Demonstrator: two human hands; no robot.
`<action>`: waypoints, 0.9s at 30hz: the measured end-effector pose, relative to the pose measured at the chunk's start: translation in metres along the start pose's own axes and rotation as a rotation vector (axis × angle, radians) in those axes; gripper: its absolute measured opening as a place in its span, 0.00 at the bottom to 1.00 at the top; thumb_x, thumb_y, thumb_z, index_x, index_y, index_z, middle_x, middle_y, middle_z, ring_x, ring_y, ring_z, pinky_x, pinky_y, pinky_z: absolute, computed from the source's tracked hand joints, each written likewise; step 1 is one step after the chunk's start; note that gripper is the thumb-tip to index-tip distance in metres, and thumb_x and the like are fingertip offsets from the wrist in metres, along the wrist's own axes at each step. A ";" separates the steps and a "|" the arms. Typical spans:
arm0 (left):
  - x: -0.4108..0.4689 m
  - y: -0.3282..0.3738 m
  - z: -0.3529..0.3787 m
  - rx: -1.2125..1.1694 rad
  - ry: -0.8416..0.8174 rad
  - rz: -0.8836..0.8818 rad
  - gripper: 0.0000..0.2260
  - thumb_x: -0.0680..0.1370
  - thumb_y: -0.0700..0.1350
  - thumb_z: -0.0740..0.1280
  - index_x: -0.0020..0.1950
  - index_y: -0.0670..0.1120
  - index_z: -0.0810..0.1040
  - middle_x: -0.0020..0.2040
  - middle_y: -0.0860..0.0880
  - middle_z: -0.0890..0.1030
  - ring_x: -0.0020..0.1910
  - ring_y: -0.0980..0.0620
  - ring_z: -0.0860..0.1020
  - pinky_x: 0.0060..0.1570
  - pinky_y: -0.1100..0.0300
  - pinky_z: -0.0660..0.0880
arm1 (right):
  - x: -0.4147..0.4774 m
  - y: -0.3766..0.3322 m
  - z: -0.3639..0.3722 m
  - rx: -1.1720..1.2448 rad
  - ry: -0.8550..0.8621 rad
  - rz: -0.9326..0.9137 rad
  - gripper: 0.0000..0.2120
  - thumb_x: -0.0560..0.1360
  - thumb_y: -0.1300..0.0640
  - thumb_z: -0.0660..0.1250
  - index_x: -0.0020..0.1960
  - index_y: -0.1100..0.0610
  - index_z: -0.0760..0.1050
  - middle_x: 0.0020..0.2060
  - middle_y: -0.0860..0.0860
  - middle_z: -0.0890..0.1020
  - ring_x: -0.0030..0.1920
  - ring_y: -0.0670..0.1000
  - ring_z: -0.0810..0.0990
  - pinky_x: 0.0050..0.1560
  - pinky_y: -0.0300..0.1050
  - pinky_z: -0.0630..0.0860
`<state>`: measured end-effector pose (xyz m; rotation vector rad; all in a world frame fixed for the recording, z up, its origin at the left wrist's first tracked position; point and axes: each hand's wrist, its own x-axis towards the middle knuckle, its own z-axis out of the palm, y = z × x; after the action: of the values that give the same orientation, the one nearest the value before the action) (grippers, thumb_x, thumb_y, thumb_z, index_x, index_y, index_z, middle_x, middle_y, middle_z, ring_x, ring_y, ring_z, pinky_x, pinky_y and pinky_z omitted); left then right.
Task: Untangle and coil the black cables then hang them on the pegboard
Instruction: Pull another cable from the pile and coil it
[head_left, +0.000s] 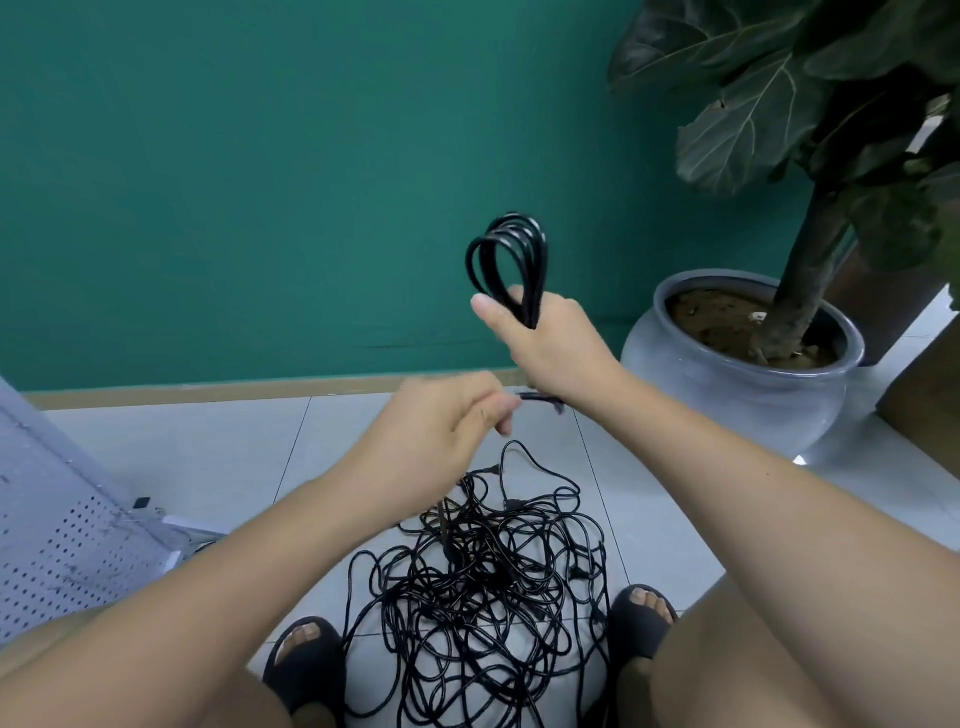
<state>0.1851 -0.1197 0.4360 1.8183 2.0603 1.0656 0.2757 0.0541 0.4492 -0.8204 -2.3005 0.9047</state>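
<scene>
Cable coil (539, 270) 1, right hand (550, 338); tangle (488, 587) 1; loose end (540, 397), left hand (447, 415)

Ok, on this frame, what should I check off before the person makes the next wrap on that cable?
1. Coil held securely: the right hand grips the coil, with the loops standing above the fist. Ok.
2. Free end under control: the left hand pinches the cable end beside the right wrist. Ok.
3. Cable clear of the tangle: a strand seems to drop from the left hand into it. Cannot tell.
4. Coil finished: the end is not yet wrapped in. Not ok.
5. Hanging spot ready: the pegboard shows at lower left, but no hooks are visible. Cannot tell.
6. Other cables sorted: the tangle lies on the floor between the feet. Not ok.
</scene>
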 end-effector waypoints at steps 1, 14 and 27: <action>0.002 0.001 -0.007 -0.003 0.047 0.005 0.13 0.87 0.52 0.63 0.44 0.52 0.81 0.26 0.55 0.69 0.26 0.54 0.67 0.30 0.64 0.62 | -0.002 -0.001 0.001 0.056 -0.075 0.010 0.29 0.83 0.32 0.63 0.39 0.58 0.71 0.29 0.49 0.74 0.28 0.49 0.71 0.35 0.46 0.68; 0.014 -0.010 -0.040 0.086 0.421 0.075 0.15 0.82 0.55 0.72 0.41 0.47 0.79 0.26 0.54 0.73 0.29 0.50 0.71 0.29 0.61 0.67 | -0.036 -0.018 0.000 0.611 -0.539 0.121 0.37 0.77 0.21 0.56 0.48 0.58 0.74 0.29 0.56 0.65 0.28 0.54 0.62 0.31 0.45 0.68; 0.028 -0.031 -0.045 0.284 0.415 0.158 0.24 0.73 0.71 0.74 0.42 0.50 0.74 0.39 0.55 0.73 0.38 0.53 0.72 0.37 0.52 0.72 | -0.046 -0.013 0.001 0.136 -0.693 0.148 0.18 0.83 0.49 0.69 0.38 0.53 0.69 0.28 0.51 0.68 0.27 0.53 0.64 0.30 0.47 0.62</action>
<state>0.1285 -0.1107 0.4572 2.0648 2.4404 1.3482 0.3017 0.0135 0.4462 -0.6940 -2.7240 1.5918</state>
